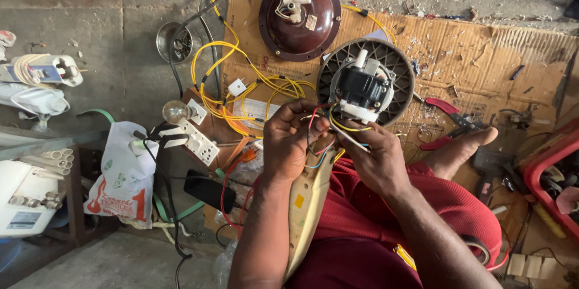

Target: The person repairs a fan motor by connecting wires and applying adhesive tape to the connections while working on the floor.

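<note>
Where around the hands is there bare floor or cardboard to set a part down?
Bare concrete lies upper left, beyond the yellow wires. Bare cardboard stretches right of the fan motor, above the red pliers. Crowded: around the switch board left of the left hand, and far right by the red crate.

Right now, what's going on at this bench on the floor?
A person sitting on the floor works with both bare hands on a bundle of coloured wires. The left hand and right hand pinch the wires just below a small fan motor, which sits in a round ribbed housing on a sheet of cardboard. A cream plastic panel rests on the lap. Red-handled pliers lie to the right, and a dark brown domed cover lies above.
</note>
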